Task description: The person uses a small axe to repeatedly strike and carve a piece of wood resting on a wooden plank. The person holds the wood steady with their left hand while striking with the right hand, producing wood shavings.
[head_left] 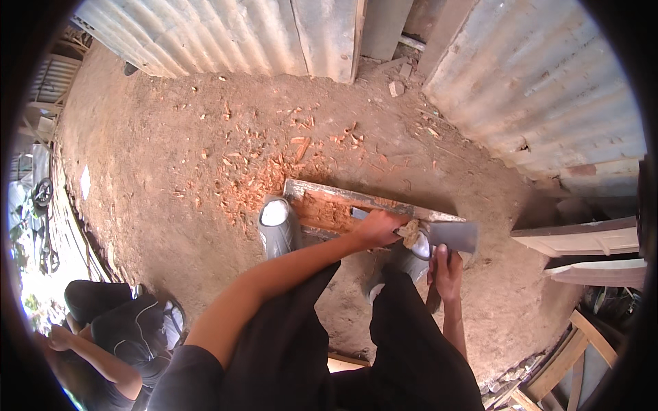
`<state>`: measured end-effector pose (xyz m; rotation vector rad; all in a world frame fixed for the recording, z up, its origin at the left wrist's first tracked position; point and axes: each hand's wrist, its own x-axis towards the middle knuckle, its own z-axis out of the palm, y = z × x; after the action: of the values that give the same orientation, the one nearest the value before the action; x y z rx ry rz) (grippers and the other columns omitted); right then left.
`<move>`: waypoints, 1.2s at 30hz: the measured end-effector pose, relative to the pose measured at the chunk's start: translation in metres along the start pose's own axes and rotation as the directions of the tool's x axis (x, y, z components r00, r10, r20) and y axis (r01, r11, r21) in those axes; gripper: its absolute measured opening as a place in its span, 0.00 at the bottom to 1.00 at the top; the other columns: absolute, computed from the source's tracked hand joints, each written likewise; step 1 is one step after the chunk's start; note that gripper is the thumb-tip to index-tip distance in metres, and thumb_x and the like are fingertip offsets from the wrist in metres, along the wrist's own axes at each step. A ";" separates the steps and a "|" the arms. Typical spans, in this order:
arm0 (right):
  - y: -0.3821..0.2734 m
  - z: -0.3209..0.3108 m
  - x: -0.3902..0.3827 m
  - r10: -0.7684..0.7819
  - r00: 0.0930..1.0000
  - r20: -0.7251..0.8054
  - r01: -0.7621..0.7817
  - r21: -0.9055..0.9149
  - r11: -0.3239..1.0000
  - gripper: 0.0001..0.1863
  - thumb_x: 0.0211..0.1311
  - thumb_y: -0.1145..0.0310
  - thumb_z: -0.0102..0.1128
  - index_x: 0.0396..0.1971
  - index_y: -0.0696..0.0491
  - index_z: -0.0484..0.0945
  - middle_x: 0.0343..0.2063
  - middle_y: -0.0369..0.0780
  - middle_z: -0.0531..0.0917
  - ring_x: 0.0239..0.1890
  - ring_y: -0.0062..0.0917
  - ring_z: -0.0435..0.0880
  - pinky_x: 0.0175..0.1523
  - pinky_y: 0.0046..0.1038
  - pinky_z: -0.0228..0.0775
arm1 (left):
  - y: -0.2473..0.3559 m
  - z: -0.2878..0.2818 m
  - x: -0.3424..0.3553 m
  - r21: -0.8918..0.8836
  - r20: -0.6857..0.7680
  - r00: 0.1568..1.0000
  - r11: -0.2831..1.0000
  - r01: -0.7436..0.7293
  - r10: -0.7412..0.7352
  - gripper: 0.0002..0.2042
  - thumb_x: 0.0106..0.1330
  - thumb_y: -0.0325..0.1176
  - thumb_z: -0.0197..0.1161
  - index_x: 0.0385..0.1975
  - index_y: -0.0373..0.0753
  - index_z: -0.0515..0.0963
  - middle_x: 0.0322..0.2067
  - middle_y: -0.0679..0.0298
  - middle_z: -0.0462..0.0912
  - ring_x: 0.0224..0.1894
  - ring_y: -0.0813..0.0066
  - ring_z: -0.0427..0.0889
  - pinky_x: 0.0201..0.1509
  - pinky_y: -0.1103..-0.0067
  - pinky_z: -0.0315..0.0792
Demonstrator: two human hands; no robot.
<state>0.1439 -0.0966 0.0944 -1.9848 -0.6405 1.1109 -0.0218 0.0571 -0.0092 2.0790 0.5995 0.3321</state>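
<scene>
A hollowed wooden plank (377,198) lies on the dirt between my feet, its inside reddish and rough-cut, its rim pale. My left hand (379,228) is closed around a chisel over the middle of the plank. The chisel's metal blade (359,214) points left over the hollow, and its frayed, light-coloured butt (411,233) sticks out on the right. My right hand (447,268) grips the dark handle of a broad cleaver (454,236). The cleaver's blade is just right of the chisel's butt, slightly blurred; whether they touch, I cannot tell.
Wood chips (260,175) litter the dirt beyond the plank. My left shoe (277,226) is by the plank's left end. Corrugated metal sheets (226,41) stand at the back and right. Boards (582,236) lie at the right. Another person (116,335) sits at the lower left.
</scene>
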 end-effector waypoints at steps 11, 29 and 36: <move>0.030 0.008 -0.010 -0.007 0.997 -0.079 0.017 0.120 0.993 0.22 0.82 0.53 0.50 0.34 0.58 0.72 0.15 0.35 0.72 0.12 0.20 0.72 0.16 0.25 0.64 | -0.011 0.006 -0.002 0.022 -0.019 0.999 0.999 -0.034 0.034 0.15 0.57 0.38 0.69 0.42 0.42 0.79 0.29 0.50 0.86 0.35 0.45 0.87 0.39 0.54 0.80; 0.015 -0.004 -0.005 -0.062 0.997 -0.053 0.063 0.017 0.998 0.24 0.83 0.51 0.45 0.30 0.55 0.71 0.15 0.35 0.71 0.10 0.19 0.69 0.14 0.26 0.63 | -0.014 0.000 -0.008 -0.042 -0.012 0.999 0.998 -0.051 0.051 0.18 0.53 0.36 0.70 0.45 0.40 0.79 0.31 0.50 0.86 0.36 0.43 0.87 0.41 0.53 0.79; 0.025 0.025 -0.011 -0.034 0.998 0.050 0.038 -0.088 0.995 0.23 0.80 0.50 0.51 0.30 0.56 0.69 0.13 0.35 0.69 0.10 0.20 0.69 0.14 0.25 0.62 | -0.015 0.001 -0.009 -0.031 -0.019 0.997 0.996 -0.081 0.081 0.20 0.54 0.36 0.71 0.47 0.40 0.79 0.32 0.50 0.87 0.36 0.45 0.87 0.40 0.55 0.80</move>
<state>0.1182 -0.1100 0.0708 -2.0184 -0.7603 1.1287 -0.0334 0.0588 -0.0219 2.0757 0.5180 0.4044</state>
